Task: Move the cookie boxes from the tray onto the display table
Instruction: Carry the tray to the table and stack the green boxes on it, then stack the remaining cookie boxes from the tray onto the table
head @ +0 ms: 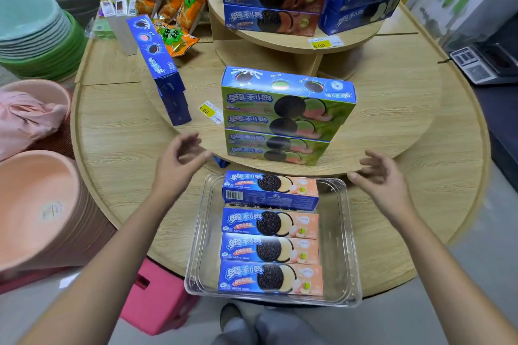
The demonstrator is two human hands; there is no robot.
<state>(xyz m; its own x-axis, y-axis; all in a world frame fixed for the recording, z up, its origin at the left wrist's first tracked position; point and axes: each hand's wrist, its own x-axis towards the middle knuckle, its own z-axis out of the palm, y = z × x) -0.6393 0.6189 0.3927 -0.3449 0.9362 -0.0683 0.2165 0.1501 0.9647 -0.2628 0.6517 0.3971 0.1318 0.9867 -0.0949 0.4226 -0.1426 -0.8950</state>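
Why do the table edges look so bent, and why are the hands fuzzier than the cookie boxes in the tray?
Head view: the wide-angle lens bows the display table rim and stretches the corners; the left hand and right hand are smeared, likely by motion, while the cookie boxes print stays crisp; soft glare lines the clear tray walls; lighting is even, shadows faint.

Your clear tray [349, 246] holds four peach-and-blue cookie boxes [270, 248], laid in a row. On the raised tier of the tabletop [117, 131] you have four green cookie boxes [283, 120] in one stack. Left of those stand blue cookie boxes on end [161, 70], their count unclear. Two yellow price tags [206, 109] show. Both of your hands, left hand [179, 165] and right hand [384, 176], are empty.
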